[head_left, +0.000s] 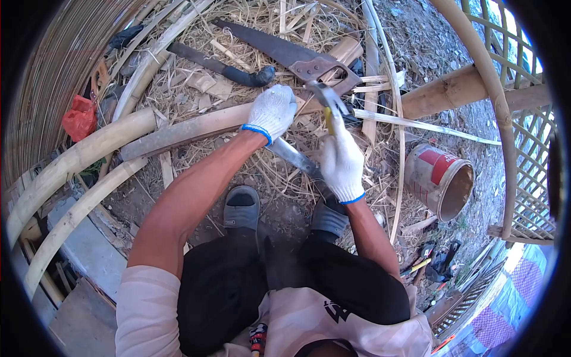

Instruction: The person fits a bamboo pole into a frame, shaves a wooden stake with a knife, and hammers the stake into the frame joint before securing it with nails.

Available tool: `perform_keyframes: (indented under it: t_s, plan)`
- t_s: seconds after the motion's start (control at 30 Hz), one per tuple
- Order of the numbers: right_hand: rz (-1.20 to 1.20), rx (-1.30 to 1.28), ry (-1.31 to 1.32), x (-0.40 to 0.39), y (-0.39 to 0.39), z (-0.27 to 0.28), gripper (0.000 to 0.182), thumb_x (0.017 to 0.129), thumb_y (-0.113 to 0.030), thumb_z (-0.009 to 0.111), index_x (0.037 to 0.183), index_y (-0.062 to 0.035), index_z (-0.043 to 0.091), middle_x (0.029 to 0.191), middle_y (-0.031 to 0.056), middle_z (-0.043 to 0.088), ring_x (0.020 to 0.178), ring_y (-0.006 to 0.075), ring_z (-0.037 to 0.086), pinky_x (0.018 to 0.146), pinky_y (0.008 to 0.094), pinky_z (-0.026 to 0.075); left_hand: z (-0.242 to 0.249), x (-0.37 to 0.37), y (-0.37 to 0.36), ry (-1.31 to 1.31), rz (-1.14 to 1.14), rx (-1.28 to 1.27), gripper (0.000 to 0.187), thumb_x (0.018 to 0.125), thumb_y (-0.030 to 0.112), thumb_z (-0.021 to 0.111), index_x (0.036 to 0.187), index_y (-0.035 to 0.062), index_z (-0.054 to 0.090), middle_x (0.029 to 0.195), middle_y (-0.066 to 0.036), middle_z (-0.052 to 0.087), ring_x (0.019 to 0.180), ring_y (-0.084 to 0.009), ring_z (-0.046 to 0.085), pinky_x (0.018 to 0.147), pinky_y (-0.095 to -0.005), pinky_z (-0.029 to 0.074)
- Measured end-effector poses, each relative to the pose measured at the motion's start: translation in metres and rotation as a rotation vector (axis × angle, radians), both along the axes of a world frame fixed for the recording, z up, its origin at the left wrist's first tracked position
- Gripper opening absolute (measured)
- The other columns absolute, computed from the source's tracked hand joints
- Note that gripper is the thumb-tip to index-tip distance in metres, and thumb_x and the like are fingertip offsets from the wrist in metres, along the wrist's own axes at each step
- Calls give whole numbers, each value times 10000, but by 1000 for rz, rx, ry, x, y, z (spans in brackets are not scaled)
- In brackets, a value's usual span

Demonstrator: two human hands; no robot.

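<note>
My left hand (272,112), in a white knit glove with a blue cuff, is closed over a long wooden piece (196,126) lying across the ground. What its fingers pinch is hidden. My right hand (343,159), gloved the same way, grips a hammer (327,98) by its yellow handle, its metal head raised just right of my left hand. Between my hands and lower lies a metal blade (291,157). A handsaw (285,53) with a wooden handle lies beyond them. Left of the saw is a large knife (220,66) with a dark handle.
Wood shavings and split strips cover the ground. Bamboo poles (77,160) lie at the left, near a red plastic bag (79,118). A stained bucket (440,181) lies tipped at the right, below a bamboo lattice (529,149). My sandalled feet (242,208) are close below my hands.
</note>
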State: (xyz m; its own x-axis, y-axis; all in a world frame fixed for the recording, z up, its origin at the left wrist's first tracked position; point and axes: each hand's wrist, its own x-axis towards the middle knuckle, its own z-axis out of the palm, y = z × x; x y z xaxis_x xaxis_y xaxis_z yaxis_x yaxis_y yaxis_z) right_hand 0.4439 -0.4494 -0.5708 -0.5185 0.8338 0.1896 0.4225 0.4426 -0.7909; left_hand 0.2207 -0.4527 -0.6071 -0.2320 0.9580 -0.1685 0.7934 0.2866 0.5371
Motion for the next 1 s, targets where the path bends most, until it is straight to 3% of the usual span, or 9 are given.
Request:
perform_keyframes:
  t_s: [0.17,0.3,0.4,0.47,0.6,0.73,0.8,0.83,1.0]
  plan:
    - [133,-89,-189,5,7,-16,641,970,8,592,1594,-69,470,929,275,659,836,431,697,742,481,555,-1,-2,2,30,-12,100,214,963,205,623,977,4,694,1003,-248,717,979,-425,719,890,-536,577]
    - [16,-113,-89,-9,6,31,626,978,11,587,1590,-48,468,921,246,657,817,401,690,761,457,553,-3,0,-2,20,-24,36,206,960,208,623,1006,18,687,1022,-238,710,1009,-428,698,918,-540,549]
    - [-71,73,48,-3,0,5,640,971,13,597,1594,-55,469,944,224,660,798,399,680,753,451,560,-5,1,-3,20,-17,8,199,965,205,611,1002,24,684,1019,-238,700,1023,-430,683,934,-546,533]
    - [111,68,-270,7,3,-31,662,967,20,600,1607,-74,459,944,233,666,803,407,682,756,446,566,-6,1,-3,-1,-7,42,205,970,208,597,989,22,680,1012,-240,696,1021,-428,681,937,-547,533]
    - [31,-68,-180,4,2,8,693,966,19,609,1628,-87,433,907,236,663,788,401,685,747,448,565,-8,3,-3,17,-9,25,203,973,199,596,981,17,686,1010,-246,706,1011,-419,697,928,-538,550]
    - [-109,48,60,0,-6,10,659,968,12,614,1603,-86,468,921,233,671,776,383,692,745,440,564,-5,-1,0,85,-45,21,205,972,191,607,998,13,706,1008,-254,730,986,-409,731,896,-519,589]
    - [22,96,-118,-4,0,-9,623,977,0,603,1583,-90,496,941,244,681,798,399,707,765,440,568,-2,1,-2,73,-43,38,207,968,193,610,1000,10,702,1007,-255,727,992,-408,729,897,-516,589]
    - [64,-160,-355,-3,4,-13,624,989,-14,595,1596,-97,476,968,266,694,844,429,720,798,446,571,-1,-1,3,54,-22,34,194,967,191,614,991,15,693,1007,-246,717,999,-410,715,907,-524,571]
    - [-39,-229,-124,-1,5,19,604,1015,-51,578,1601,-77,433,1040,296,723,898,439,750,794,461,581,-6,-2,-3,18,-33,82,167,969,194,629,973,33,674,989,-213,696,989,-409,694,900,-538,546]
